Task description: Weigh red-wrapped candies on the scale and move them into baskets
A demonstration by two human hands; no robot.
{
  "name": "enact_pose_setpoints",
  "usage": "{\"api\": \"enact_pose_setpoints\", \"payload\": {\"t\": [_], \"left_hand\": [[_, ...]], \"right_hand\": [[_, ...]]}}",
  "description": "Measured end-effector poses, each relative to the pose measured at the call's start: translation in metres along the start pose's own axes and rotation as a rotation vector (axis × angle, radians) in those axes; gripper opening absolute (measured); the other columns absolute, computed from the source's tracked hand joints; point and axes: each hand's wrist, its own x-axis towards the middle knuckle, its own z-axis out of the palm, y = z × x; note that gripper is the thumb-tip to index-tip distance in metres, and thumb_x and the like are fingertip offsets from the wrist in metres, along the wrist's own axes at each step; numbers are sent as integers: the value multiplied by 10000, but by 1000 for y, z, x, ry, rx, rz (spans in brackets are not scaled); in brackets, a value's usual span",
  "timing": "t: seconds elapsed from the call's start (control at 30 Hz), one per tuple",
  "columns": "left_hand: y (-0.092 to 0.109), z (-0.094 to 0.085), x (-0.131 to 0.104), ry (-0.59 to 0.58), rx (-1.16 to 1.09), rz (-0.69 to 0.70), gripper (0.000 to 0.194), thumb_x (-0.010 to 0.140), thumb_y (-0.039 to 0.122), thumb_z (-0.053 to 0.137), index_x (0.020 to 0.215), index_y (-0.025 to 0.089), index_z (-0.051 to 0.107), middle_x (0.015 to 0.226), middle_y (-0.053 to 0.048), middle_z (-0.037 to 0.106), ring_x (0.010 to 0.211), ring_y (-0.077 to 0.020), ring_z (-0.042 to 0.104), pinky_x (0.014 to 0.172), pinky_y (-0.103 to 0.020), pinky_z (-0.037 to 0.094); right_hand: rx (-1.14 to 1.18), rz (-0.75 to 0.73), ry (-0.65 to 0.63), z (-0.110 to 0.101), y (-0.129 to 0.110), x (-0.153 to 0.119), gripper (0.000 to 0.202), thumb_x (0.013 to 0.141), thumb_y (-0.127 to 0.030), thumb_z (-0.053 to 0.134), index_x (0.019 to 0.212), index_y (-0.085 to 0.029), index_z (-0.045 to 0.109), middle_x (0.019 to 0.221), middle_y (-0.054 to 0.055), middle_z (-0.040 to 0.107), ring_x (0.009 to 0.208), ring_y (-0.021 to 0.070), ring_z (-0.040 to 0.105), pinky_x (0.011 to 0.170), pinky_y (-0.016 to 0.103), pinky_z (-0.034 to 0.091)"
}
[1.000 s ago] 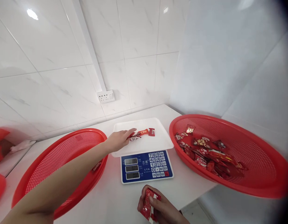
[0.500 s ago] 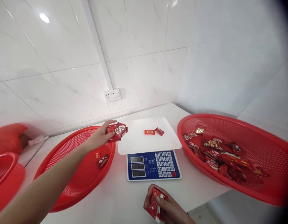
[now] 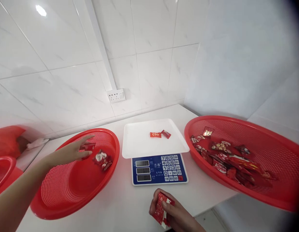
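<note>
Red and glossy, the wrapped packets show in the head view in several places: two on the white tray (image 3: 137,146) of the scale (image 3: 157,170), a few in the left basket (image 3: 81,180), a heap in the right basket (image 3: 280,161), and one in a hand. Of the tray's pair, the orange-red packet (image 3: 155,135) lies with its long axis nearly crosswise; the dark red packet (image 3: 166,134) almost touches its right end and slants down to the right. Both lie well to the right of the left hand (image 3: 70,152) and beyond the right hand (image 3: 173,211), which looks the nearer of the two. Fingers spread, the left hand hangs over the left basket, a plain red packet (image 3: 87,147) between thumb and fingertips; whether they touch it, I cannot tell. Just right of the thumb, a blurred white-lettered packet (image 3: 101,157) shows above that basket's floor. Below the scale's keypad, the right hand pinches a patterned packet (image 3: 161,206), crimson with white patches, between its thumb and curled fingers.
</note>
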Motion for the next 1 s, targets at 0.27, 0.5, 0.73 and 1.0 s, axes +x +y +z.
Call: {"api": "enact_pose_setpoints", "payload": {"t": [0.27,0.5,0.73,1.0], "left_hand": [[81,81,53,-89,284,481,689,874,564,380,1457,267,164,1525,-72,266,1367,-263,290,1066,-425,328],[166,168,108,-120,341,825,584,892,481,445,1400,220,324,1466,-103,368,1338,-259,322,1080,-425,281],[189,193,125,-31,413,781,294,893,345,531,1119,161,567,1133,-81,596,960,-207,602,812,-421,505],[160,122,91,75,418,665,322,927,444,389,914,200,598,923,-31,650,806,-172,618,724,-301,476]], "right_hand": [[-11,-42,44,0,2,3,356,714,-461,724,832,-152,593,685,53,663,603,120,558,598,225,371],[2,-85,51,-3,5,3,342,727,-450,716,847,-158,584,662,40,654,616,133,588,599,223,369],[-66,-37,-10,-8,2,3,374,736,-484,695,867,-158,568,707,47,666,601,119,573,575,215,343],[-84,-19,-19,-10,1,1,363,764,-490,668,881,-166,556,729,53,663,661,136,585,599,223,349]]}}
